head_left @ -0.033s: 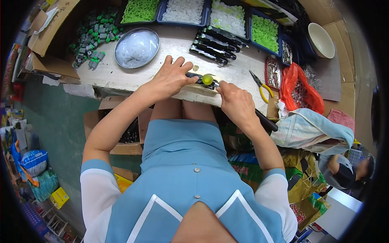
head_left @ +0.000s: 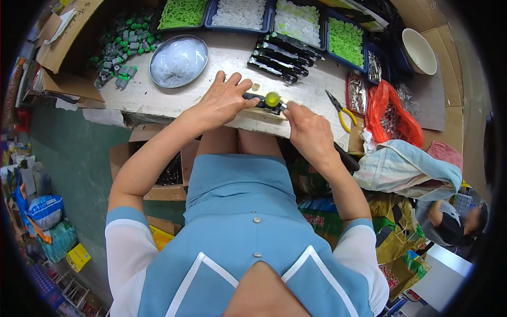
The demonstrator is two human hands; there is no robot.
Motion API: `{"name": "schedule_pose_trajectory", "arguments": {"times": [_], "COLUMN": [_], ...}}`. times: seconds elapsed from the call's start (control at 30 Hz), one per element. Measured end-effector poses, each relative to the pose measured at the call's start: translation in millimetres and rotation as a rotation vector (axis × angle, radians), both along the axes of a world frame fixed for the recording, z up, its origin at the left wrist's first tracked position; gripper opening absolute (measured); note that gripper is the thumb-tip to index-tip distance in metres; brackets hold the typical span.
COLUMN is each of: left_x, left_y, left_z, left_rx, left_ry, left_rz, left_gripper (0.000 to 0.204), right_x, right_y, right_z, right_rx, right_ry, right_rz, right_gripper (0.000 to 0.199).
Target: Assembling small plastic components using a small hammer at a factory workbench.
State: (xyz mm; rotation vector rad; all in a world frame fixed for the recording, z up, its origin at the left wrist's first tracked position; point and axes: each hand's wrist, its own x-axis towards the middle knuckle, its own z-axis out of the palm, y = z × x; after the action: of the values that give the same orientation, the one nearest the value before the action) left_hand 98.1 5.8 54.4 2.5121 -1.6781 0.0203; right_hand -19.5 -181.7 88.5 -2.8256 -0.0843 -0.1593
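Observation:
A narrow black part (head_left: pixel 256 100) with a yellow-green round knob (head_left: pixel 272 99) lies at the front edge of the white worktable (head_left: pixel 174 105). My left hand (head_left: pixel 223 101) holds its left end down with the thumb, the other fingers spread on the tabletop. From the right, my right hand (head_left: pixel 309 129) is closed round a tool whose short metal end meets the part beside the knob. A black handle (head_left: pixel 346 158) sticks out behind my right wrist; the fingers hide most of the tool. Several finished-looking black assemblies (head_left: pixel 282 57) lie in a row just beyond my hands.
A round metal dish (head_left: pixel 178 61) of pale translucent grease-like stuff stands left, near grey-green parts (head_left: pixel 127 39). Trays of green pieces (head_left: pixel 346 42) and white pieces (head_left: pixel 237 15) line the back. Right are yellow-handled pliers (head_left: pixel 342 112), a red bag (head_left: pixel 388 113) and a towel (head_left: pixel 406 166).
My right hand has shifted slightly, and the black handle behind its wrist shows less. The knob has moved a touch to the right. My left hand stays nearly still.

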Motion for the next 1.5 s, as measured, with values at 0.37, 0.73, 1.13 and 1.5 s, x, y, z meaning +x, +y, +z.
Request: {"name": "schedule_pose_trajectory", "arguments": {"times": [0.37,0.73,1.13,1.5], "left_x": [-2,17,-10,-78], "left_y": [2,-4,6,-21], "left_z": [-10,-8,-29,-60], "left_rx": [-0.150,-0.368,-0.578,-0.641], "left_ry": [-0.045,0.415,0.308,-0.114], "left_rz": [-0.028,0.208,0.273,0.301], "left_gripper": [0.043,0.058,0.063,0.033], "right_x": [5,19,64,58], "right_y": [-9,16,4,25], "right_z": [-5,-8,0,1], "right_rx": [-0.113,0.129,0.138,0.404], "right_ry": [0.118,-0.076,0.329,-0.223], "right_rz": [0.004,0.089,-0.013,0.098], "right_gripper": [0.016,0.012,0.025,0.015]}}
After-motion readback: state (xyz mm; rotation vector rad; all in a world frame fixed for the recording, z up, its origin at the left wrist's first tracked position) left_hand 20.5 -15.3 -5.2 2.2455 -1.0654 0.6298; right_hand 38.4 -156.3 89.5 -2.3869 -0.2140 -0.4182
